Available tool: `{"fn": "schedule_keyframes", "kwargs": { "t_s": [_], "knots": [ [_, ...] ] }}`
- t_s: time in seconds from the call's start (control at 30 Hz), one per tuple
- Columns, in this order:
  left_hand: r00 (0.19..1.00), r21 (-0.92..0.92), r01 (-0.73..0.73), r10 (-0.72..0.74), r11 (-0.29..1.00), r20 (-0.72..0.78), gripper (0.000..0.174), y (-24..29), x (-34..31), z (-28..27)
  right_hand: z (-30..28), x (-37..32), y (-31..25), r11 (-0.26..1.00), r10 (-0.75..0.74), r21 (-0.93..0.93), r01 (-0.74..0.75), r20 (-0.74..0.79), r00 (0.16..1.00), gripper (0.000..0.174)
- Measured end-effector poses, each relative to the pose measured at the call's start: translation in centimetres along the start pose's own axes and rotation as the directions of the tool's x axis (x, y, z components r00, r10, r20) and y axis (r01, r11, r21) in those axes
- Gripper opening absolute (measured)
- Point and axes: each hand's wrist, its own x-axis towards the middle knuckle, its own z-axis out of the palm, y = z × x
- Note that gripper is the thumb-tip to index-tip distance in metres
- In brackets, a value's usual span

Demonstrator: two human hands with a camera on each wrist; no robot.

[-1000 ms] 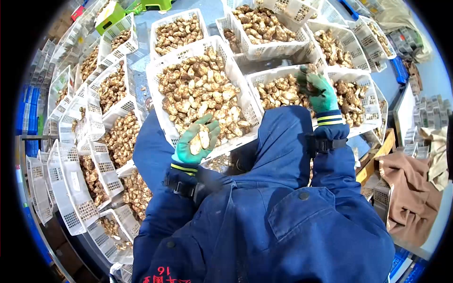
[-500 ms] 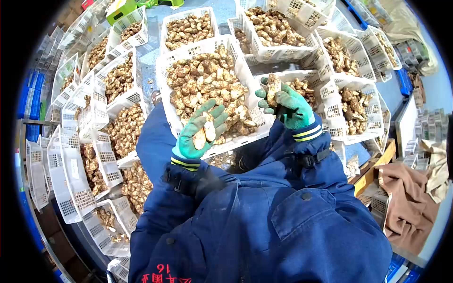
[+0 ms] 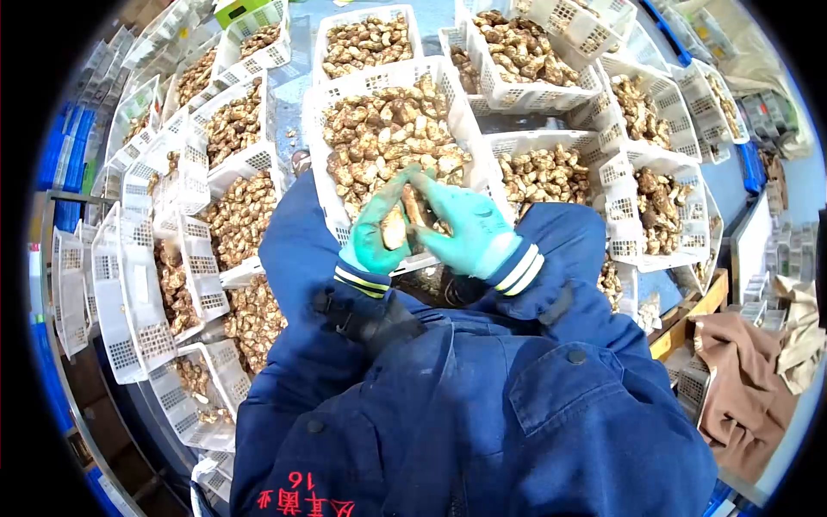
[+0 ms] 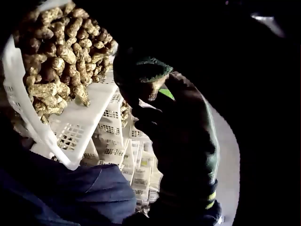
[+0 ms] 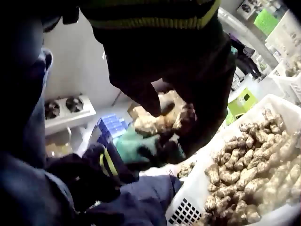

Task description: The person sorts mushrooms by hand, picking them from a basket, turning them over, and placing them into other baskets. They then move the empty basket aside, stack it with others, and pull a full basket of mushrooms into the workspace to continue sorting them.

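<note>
Both hands, in green gloves, meet over the near edge of a white perforated crate (image 3: 320, 177) heaped with brown-and-white mushrooms (image 3: 388, 129). The left hand (image 3: 372, 234) cups a pale mushroom (image 3: 394, 229) in its palm, fingers bent up around it. The right hand (image 3: 472, 231) pinches a browner mushroom (image 3: 416, 208) between thumb and fingers, right beside the left fingertips. In the right wrist view the mushrooms (image 5: 155, 123) show between the dark right hand (image 5: 178, 75) and the green left glove (image 5: 136, 148). Much of the left wrist view is dark.
More white crates of mushrooms stand around: a crate (image 3: 493, 142) to the right, a crate (image 3: 415, 39) behind, and several stacked at left. A wooden edge (image 3: 689, 320) and brown cloth (image 3: 745, 388) lie at right. The person's knees (image 3: 564, 237) flank the near crate.
The right hand has come from the right-hand crate with a mushroom and moved left to meet the left hand. The left fingers, spread before, now bend in around the mushroom.
</note>
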Motion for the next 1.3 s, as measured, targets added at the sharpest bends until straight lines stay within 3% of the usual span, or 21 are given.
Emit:
{"fn": "schedule_keyframes", "kwargs": {
  "t_s": [0.07,0.1,0.13,0.17,0.2,0.23,0.27,0.3,0.33,0.43,0.53,0.57,0.67,0.7,0.87,0.97,1.03,1.13,1.2,1.27,1.3],
  "knots": [
    [1.0,0.061,-0.017,0.016,0.998,0.012,0.069,0.2,-0.4,0.2,3.5,0.9,1.4,0.987,0.043,-0.148,-0.058,-0.104,0.994,0.068],
    [0.987,-0.2,0.133,-0.149,0.971,-0.067,0.069,0.6,0.0,0.9,3.6,1.0,1.7,0.996,0.076,-0.036,-0.078,-0.068,0.995,0.065],
    [0.999,0.338,0.028,-0.035,0.941,0.014,0.068,2.1,-0.6,-0.3,3.5,1.1,2.1,0.992,0.102,0.075,-0.1,-0.028,0.994,0.064],
    [0.981,0.04,0.19,-0.188,0.981,-0.035,0.066,3.0,-0.5,-0.2,3.7,1.1,2.7,0.846,0.186,0.493,-0.202,0.083,0.979,0.052],
    [0.984,-0.039,0.168,-0.17,0.985,-0.058,0.063,2.4,-0.6,0.3,2.2,1.0,2.3,0.674,0.257,0.669,-0.313,0.185,0.948,0.054],
    [0.985,-0.117,0.141,-0.151,0.983,-0.081,0.062,1.8,-0.6,0.8,1.6,0.8,3.2,0.53,0.241,0.799,-0.284,0.179,0.954,0.056],
    [0.754,-0.765,0.368,-0.651,0.528,-0.087,0.067,1.4,-0.2,0.0,1.1,0.8,4.1,0.365,0.225,0.898,-0.244,0.17,0.96,0.058],
    [0.696,-0.84,0.347,-0.715,0.418,-0.068,0.068,1.6,0.3,-0.2,0.1,0.8,3.8,0.301,0.267,0.908,-0.292,0.214,0.94,0.062],
    [0.633,-0.9,0.316,-0.773,0.3,-0.036,0.07,1.9,0.8,-0.2,0.3,0.2,4.7,0.117,0.188,0.967,-0.227,0.203,0.961,0.063],
    [0.66,-0.843,0.383,-0.75,0.377,-0.036,0.086,2.5,1.3,-0.1,0.0,-0.8,3.1,-0.169,0.231,0.946,-0.278,0.312,0.922,0.057],
    [0.664,-0.869,0.353,-0.747,0.346,-0.028,0.087,2.7,1.5,-0.2,0.0,-0.7,2.6,-0.188,0.214,0.922,-0.337,0.374,0.902,0.053],
    [0.72,-0.898,0.306,-0.694,0.315,0.003,0.089,2.7,1.4,-0.1,0.1,-0.6,2.2,-0.155,0.237,0.933,-0.324,0.354,0.905,0.048],
    [0.737,-0.882,0.291,-0.674,0.371,-0.041,0.09,2.3,1.4,-0.2,0.5,-0.4,2.8,-0.08,0.286,0.942,-0.326,0.335,0.898,0.05],
    [0.736,-0.898,0.304,-0.677,0.319,0.008,0.09,2.5,1.3,-0.3,0.7,-0.5,3.1,-0.05,0.291,0.943,-0.329,0.329,0.898,0.048],
    [0.752,-0.818,0.348,-0.658,0.458,-0.049,0.09,2.2,1.4,0.3,0.7,-0.1,3.3,0.114,0.253,0.942,-0.317,0.281,0.926,0.05],
    [0.734,-0.767,0.393,-0.676,0.507,-0.071,0.087,2.1,1.1,0.2,1.6,0.1,3.1,0.026,0.241,0.974,-0.226,0.213,0.947,0.052],
    [0.824,-0.63,0.362,-0.552,0.687,-0.128,0.079,0.9,0.2,0.1,2.3,0.0,3.6,0.025,0.255,0.984,-0.179,0.167,0.952,0.053],
    [0.934,-0.211,0.326,-0.349,0.921,-0.081,0.049,-1.4,-1.7,-1.0,2.5,-0.3,4.3,-0.389,0.13,0.908,-0.154,0.22,0.967,0.052],
    [0.874,-0.317,0.398,-0.46,0.861,-0.153,0.043,2.8,0.2,0.5,1.7,-0.1,3.3,-0.5,0.089,0.848,-0.175,0.251,0.964,0.051],
    [0.947,-0.371,0.217,-0.286,0.903,-0.144,0.044,1.7,-0.1,0.2,1.2,-0.1,3.1,-0.585,0.063,0.787,-0.194,0.283,0.957,0.05],
    [0.947,-0.34,0.212,-0.279,0.916,-0.161,0.044,1.9,0.0,0.1,1.2,-0.1,3.2,-0.623,0.029,0.756,-0.202,0.28,0.96,0.051]
  ]
}}
